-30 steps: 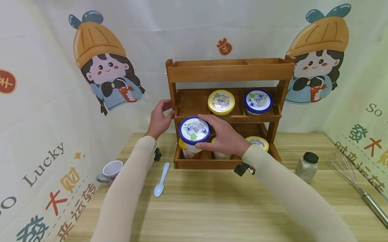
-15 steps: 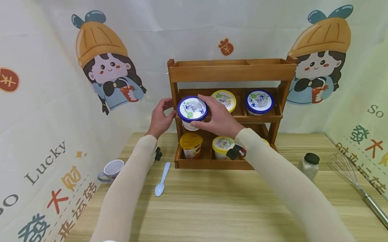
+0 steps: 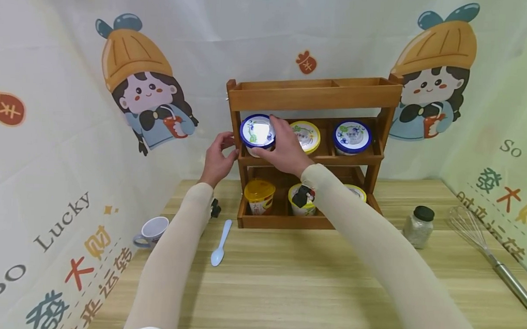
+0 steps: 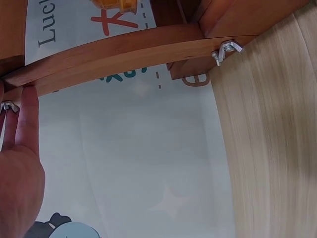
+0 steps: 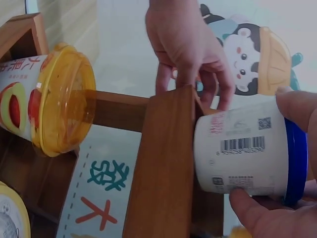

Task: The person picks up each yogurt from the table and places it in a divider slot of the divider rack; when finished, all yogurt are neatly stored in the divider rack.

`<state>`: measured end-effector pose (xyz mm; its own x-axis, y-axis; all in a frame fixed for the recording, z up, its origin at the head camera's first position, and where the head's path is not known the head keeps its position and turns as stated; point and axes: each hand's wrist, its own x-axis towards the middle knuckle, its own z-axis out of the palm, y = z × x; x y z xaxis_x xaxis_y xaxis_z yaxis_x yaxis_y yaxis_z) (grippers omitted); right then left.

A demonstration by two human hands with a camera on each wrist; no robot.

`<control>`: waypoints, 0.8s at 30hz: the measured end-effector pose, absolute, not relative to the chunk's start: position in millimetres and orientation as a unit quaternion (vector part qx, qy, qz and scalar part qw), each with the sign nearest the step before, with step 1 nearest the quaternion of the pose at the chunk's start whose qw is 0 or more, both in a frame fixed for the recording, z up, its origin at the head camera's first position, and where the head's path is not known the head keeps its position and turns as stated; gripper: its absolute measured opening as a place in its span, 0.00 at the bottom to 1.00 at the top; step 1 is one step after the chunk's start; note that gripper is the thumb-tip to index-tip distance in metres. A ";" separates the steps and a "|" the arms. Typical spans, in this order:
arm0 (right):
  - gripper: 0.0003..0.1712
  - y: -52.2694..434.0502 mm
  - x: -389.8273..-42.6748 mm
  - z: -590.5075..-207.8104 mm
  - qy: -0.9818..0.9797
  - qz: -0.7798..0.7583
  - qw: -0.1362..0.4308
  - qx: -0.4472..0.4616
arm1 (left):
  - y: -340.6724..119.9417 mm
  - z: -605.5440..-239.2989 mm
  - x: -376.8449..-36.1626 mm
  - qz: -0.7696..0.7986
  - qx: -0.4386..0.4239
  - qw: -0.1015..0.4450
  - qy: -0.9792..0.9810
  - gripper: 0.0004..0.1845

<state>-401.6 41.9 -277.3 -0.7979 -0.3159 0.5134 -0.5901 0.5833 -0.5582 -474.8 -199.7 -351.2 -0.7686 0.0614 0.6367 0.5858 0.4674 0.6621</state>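
Note:
My right hand [image 3: 283,147] grips a white tub with a blue lid [image 3: 258,131], printed with blueberries, at the left compartment of the rack's middle shelf. In the right wrist view, the base of the tub [image 5: 242,153] is partly hidden behind the shelf's wooden front rail. My left hand [image 3: 219,159] holds the left side of the brown wooden rack [image 3: 313,101], thumb and fingers against its post. A yellow-lidded tub [image 3: 307,137] and another blue-lidded tub [image 3: 352,137] occupy the same shelf.
On the lower shelf stand an orange-lidded cup [image 3: 259,196] and yellow-lidded tubs [image 3: 298,204]. The table also bears a mug [image 3: 153,231], a light blue spoon [image 3: 219,245], a black-capped jar [image 3: 418,228] and a whisk [image 3: 491,259]. A printed cloth hangs behind.
My right hand has raised the blue-lidded tub from in front of the lower shelf to the middle shelf's left compartment, uncovering the orange-lidded cup. The left hand stays on the rack.

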 end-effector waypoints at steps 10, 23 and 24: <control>0.58 22.8 -412.8 -287.3 -0.879 0.362 0.190 0.246 | -202.5 -350.9 -475.9 -0.493 -0.203 0.269 -0.802 0.25; 0.60 20.4 -418.7 -301.0 -0.902 0.330 0.177 0.214 | -199.7 -350.4 -474.5 -0.484 -0.199 0.270 -0.808 0.25; 0.60 20.0 -418.6 -301.0 -0.902 0.330 0.178 0.215 | -199.9 -350.4 -474.7 -0.483 -0.198 0.270 -0.809 0.26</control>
<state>-418.6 20.0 -301.0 -0.8444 -0.2696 0.4629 -0.5047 0.6901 -0.5187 -474.7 -199.9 -350.4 -0.7759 0.0603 0.6280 0.5814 0.4550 0.6745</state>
